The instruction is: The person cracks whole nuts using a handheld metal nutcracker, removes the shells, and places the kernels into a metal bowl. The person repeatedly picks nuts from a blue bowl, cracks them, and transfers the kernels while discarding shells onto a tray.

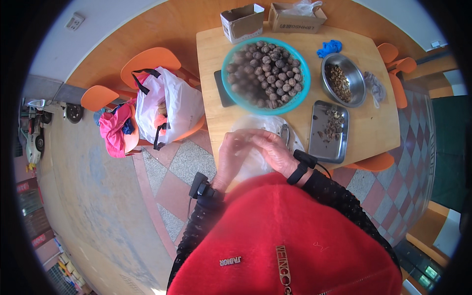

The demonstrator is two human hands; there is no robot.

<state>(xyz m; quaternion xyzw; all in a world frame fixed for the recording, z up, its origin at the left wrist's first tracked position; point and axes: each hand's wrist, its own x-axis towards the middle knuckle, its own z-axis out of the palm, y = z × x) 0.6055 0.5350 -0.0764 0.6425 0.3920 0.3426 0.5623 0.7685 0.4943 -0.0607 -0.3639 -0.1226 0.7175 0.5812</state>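
My left hand [234,149] and my right hand [271,147] meet at the fingertips over a white plastic bag [254,167] at the table's near edge. Haze blurs the fingers, and whether anything small is between them cannot be told. A metal plier-like tool [285,133] lies on the bag just beyond my right hand. Farther off stands a turquoise plastic basket [306,88] full of dark walnuts in their shells [274,70]. To its right, a steel bowl [361,96] holds light brown walnut pieces [338,83]. Nearer, a steel tray [317,149] holds broken shells [333,123].
Two cardboard boxes [243,27] [295,23] stand at the wooden table's [376,136] far edge. A blue crumpled item [329,48] and a clear plastic bag [375,88] lie near the bowl. A dark flat object [222,90] is partly under the basket. Orange chairs [151,62] surround the table.
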